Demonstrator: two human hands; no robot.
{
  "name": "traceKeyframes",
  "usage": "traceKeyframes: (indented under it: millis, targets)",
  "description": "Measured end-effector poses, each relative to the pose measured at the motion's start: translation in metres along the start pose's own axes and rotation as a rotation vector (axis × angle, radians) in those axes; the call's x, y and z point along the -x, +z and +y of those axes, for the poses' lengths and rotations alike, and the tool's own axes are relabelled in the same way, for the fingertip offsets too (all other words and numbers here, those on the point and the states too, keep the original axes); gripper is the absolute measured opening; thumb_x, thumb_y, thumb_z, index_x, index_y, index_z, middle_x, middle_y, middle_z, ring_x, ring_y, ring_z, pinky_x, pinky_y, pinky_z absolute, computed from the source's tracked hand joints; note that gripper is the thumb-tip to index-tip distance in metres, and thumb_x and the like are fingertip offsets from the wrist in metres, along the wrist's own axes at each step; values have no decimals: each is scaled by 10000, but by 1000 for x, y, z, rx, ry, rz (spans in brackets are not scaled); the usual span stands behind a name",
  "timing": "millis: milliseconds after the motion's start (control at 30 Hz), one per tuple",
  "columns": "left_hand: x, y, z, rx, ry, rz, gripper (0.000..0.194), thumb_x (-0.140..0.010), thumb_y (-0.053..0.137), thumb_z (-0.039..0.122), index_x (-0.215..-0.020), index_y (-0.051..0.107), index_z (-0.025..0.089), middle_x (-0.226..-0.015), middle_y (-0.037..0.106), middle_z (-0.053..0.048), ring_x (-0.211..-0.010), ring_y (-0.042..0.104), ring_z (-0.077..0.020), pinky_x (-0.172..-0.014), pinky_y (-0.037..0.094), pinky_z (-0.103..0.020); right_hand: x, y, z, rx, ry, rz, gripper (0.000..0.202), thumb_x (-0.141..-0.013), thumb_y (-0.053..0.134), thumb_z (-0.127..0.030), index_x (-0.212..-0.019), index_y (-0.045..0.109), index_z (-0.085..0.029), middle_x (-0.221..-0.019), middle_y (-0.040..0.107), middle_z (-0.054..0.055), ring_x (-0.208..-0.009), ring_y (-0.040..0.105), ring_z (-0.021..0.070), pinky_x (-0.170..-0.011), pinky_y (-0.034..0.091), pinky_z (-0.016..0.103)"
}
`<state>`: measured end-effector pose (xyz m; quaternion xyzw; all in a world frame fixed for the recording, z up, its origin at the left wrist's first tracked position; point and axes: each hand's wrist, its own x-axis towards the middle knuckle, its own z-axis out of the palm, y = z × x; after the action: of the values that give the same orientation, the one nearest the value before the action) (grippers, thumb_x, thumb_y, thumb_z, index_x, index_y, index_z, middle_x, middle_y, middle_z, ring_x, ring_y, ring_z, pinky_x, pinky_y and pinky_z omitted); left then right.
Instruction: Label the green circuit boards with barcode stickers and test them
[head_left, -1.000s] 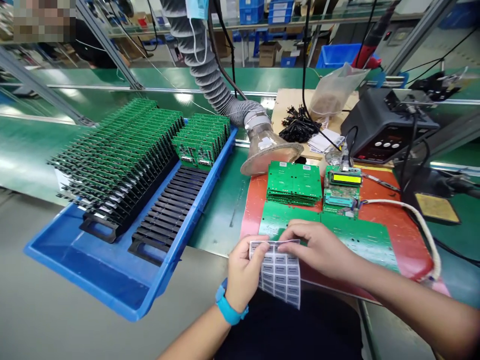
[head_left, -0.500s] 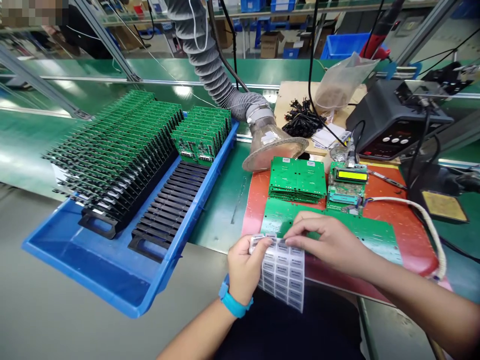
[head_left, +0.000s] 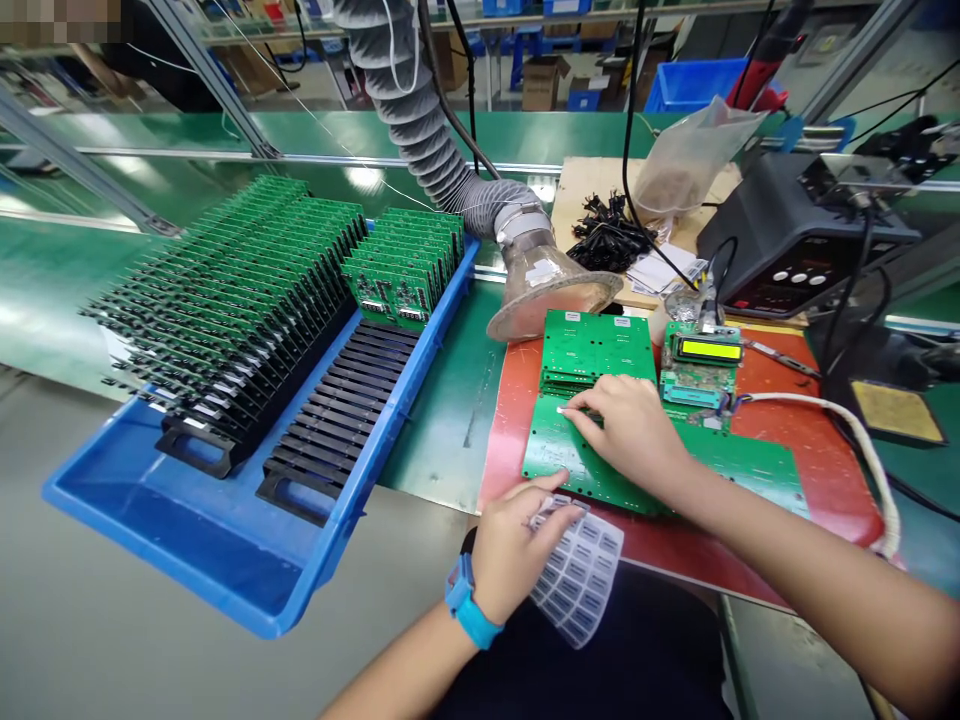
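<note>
A sheet of printed labels [head_left: 589, 570] hangs from my left hand [head_left: 517, 535], pinched between thumb and fingers just in front of the mat. The index finger of that hand reaches to the front edge of a large green circuit board [head_left: 551, 450]. Over this board is my right hand [head_left: 637, 425], thumb and forefinger closed on a small white label [head_left: 562, 410]. Behind it lies a stack of green circuit boards [head_left: 596, 345], its top one bearing white labels near the far edge. Right of the stack stands a test board with a lit yellow display [head_left: 707, 348].
A blue tray [head_left: 187, 570] at left holds black racks [head_left: 337, 420] with many upright circuit boards [head_left: 247, 270]. A fume duct [head_left: 551, 290] hangs behind the red mat [head_left: 510, 400]. A soldering station [head_left: 795, 240], black wires [head_left: 611, 235] and a white cable [head_left: 862, 430] are at right.
My right hand has left the label sheet with a small label and moved forward over the large board. My left hand has shifted slightly right and down with the sheet.
</note>
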<state>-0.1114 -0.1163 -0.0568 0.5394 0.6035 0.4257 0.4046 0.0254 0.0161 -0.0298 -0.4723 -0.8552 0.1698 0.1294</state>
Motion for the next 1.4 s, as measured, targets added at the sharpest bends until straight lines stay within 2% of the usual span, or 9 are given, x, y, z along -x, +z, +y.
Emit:
traceKeyframes:
  millis: [133,333,467,733,933,1000,1167,1233,1400]
  targets:
    - [-1,0,1,-10,-9,10,112,-823,635,283,-846,728,226,-1101,702,-53,-987,662,-230,-895,510,-345,11,-12,4,297,-107,129,382,-903,440,-362,-1150,596,-116,-861,605,153,-849,533,305,-745,367,430]
    - [1,2,3,-13,-27,10,166,-866,569,303,-874,716,225,-1112,697,-56,-999,653,-229,-889,503,-344,20,-30,42,-270,35,-63,214,-867,423,-235,-1068,486,-198,-780,591,33,-721,580,185,-685,470,325]
    - [1,3,1,-52,-32,-9,204,-900,517,303,-962,698,230,-1150,680,-43,-1038,635,-215,-911,484,-327,22,-22,51,-310,70,-154,217,-856,429,-209,-1072,446,-196,-762,586,14,-699,578,172,-669,484,313]
    - [1,1,12,-20,-35,-36,315,-945,403,299,-1119,656,229,-1114,686,-68,-1030,620,-226,-875,470,-312,52,-18,24,-82,-88,214,208,-889,449,-195,-1060,566,-192,-1210,518,155,-1142,498,287,-941,417,469]
    - [2,7,25,-92,46,-97,323,-953,365,297,-800,630,195,-713,613,-30,-680,563,-160,-632,401,-245,67,-32,-11,-597,-13,-181,91,-829,598,-301,-850,646,-226,-843,649,32,-812,621,172,-728,508,302]
    - [3,10,21,-150,59,-62,370,-951,366,304,-637,528,194,-587,508,4,-563,476,-131,-554,342,-242,70,-34,-13,-683,57,-174,103,-815,609,-287,-752,649,-215,-768,647,9,-738,617,148,-684,493,270]
    - [4,20,16,-137,66,-96,391,-940,385,280,-576,504,199,-600,604,-11,-567,551,-132,-548,374,-234,72,-55,41,-570,241,7,212,-833,558,-394,-763,634,-208,-793,656,20,-763,602,164,-706,461,290]
    - [1,27,21,-89,133,-230,329,-925,419,242,-636,571,203,-855,725,-47,-740,653,-164,-653,447,-241,68,-66,73,-390,308,-38,236,-827,532,-412,-750,604,-201,-739,637,21,-702,582,167,-643,450,290]
    - [-6,51,30,-184,322,-403,303,-903,486,240,-606,546,214,-1231,631,-53,-839,702,-211,-686,511,-293,50,-68,103,-163,245,-244,240,-824,479,-367,-660,541,-203,-596,560,-5,-563,526,146,-529,416,259]
